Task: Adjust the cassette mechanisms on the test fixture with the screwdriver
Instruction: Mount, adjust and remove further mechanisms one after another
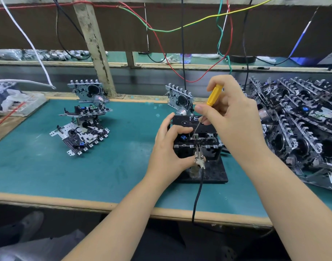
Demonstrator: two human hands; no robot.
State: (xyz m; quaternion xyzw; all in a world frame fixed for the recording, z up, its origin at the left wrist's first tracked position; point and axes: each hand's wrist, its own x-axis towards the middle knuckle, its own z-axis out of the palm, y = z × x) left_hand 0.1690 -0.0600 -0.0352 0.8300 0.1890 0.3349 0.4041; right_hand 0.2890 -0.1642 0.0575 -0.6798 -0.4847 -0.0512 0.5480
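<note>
Mid-adjustment: right hand [235,117] pinching the yellow screwdriver [214,95], tip down in the cassette mechanism [196,138] on the black test fixture [214,174]. Left hand [167,149] gripping that mechanism's left side. Next, likely small steady turns, keeping the tip seated.

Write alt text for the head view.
The right hand holds a yellow screwdriver, tip down in a cassette mechanism on a black fixture, which the left hand steadies. More mechanisms are heaped at right.

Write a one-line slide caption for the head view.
Right hand sets a yellow screwdriver into the cassette mechanism on the test fixture while the left hand steadies it.
</note>
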